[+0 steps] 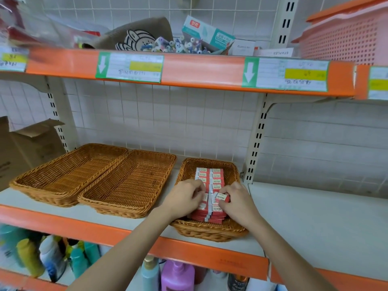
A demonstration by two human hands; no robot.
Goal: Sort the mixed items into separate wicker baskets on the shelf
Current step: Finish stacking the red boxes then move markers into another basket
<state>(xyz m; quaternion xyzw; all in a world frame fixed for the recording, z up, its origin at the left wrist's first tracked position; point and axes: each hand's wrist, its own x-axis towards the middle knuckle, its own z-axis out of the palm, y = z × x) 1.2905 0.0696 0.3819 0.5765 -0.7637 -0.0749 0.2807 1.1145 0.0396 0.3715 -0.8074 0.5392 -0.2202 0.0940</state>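
Both hands are seen over the rightmost wicker basket (210, 228). Curled fingers of the left hand (184, 197) are closed on the left side of the near stack of red boxes (211, 215), and the right hand (237, 201) is curled on its right side, the top box being pinched between the two.

Three wicker baskets are counted on the white middle shelf (315, 227). Two long shallow ones, the left basket (63, 175) and the middle basket (130, 185), are set touching side by side and nothing is seen inside them. The third, smaller one is placed just beside them to the right and is filled with small red boxes with white label ends. The boxes are laid flat in two groups: a farther row (211, 177) of about five layers, two boxes across, and the near stack under the hands, of which about four edges are visible below the fingers.

On the upper shelf a pile of small mixed items (184, 46), a teal-and-white carton (206, 34) and a pink plastic basket (346, 36) are seen. Several bottles (176, 274) are stood on the lower shelf.
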